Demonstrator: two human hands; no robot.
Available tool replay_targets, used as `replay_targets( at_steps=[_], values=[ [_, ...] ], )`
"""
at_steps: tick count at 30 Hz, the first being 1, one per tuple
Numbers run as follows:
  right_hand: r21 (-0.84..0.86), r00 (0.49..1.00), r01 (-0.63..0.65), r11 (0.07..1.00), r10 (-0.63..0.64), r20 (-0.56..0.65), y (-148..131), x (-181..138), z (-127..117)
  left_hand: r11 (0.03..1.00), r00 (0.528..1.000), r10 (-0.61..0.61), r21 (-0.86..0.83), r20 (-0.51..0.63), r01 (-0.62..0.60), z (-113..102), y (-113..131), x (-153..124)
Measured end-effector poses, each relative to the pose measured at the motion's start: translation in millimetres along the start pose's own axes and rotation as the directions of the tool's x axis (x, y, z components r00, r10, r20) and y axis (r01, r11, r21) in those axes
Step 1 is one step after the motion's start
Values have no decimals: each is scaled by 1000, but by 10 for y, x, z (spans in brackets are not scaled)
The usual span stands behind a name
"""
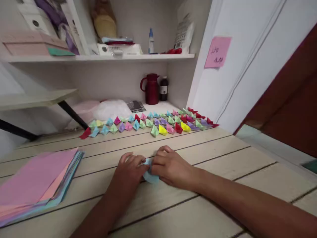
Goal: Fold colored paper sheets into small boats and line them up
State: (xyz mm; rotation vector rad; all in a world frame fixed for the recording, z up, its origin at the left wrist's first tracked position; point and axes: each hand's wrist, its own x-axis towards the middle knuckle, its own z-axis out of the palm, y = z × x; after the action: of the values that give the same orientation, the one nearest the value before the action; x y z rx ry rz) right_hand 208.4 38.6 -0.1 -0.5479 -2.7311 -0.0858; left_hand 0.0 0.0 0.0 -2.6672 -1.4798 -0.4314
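- The pale wooden table [203, 215] fills the near part of the view, and both forearms reach in over it from the bottom edge
- At the near left, a stack of coloured paper sheets [37, 185] lies flat on the table with a pink sheet on top and blue and peach edges showing beneath, well apart from the hands
- The left hand [131, 168] rests on the table with its fingers curled in, pinching the left side of a light blue paper [150, 178]
- The right hand [169, 167] is just beside it, fingers bent and closed on the right side of the same paper, so that the two hands meet over it
- The light blue paper lies on the table at the middle of the view, partly folded and mostly hidden between the hands; only its lower edge and a small upper corner show
- Farther back, folded paper boats [162, 129] stand in rows across the table in red, green, yellow, pink, purple and blue
- Behind the rows, a crumpled clear plastic bag [111, 109] lies at the left, with a small dark flat object [136, 105] just beside it
- Against the back wall stand a dark red jug [150, 89] and a dark bottle [163, 88], close together
- On the white panel at the right, a pink sticky note [217, 52] bears handwriting too small to read
- Highest and farthest, a white shelf [148, 56] carries boxes, books and a small white bottle with a blue cap [151, 41]
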Motion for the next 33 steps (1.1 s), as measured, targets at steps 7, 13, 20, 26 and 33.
replay_targets(
  at_steps=[7, 13, 20, 26, 33],
  values=[
    [274, 991, -132, 953, 130, 25, 79, -72, -54, 995, 997, 24, -99, 74, -17, -161, -132, -227],
    [384, 981, -189, 904, 193, 30, 81, -70, -57, 984, 1000, 28, -178, 14, -25, -70, -95, -235],
    [445, 938, -321, 836, 346, 25, 101, -89, -29, 931, 984, -167, -318, 62, 178, 24, -112, -157],
    [396, 899, -402, 825, 437, 2, 85, -34, 31, 874, 952, -299, -382, 69, 302, 30, -76, -25],
    [328, 884, -437, 838, 467, -14, 38, 30, 63, 887, 941, -339, -331, 9, 323, 63, -26, 23]
  ],
)
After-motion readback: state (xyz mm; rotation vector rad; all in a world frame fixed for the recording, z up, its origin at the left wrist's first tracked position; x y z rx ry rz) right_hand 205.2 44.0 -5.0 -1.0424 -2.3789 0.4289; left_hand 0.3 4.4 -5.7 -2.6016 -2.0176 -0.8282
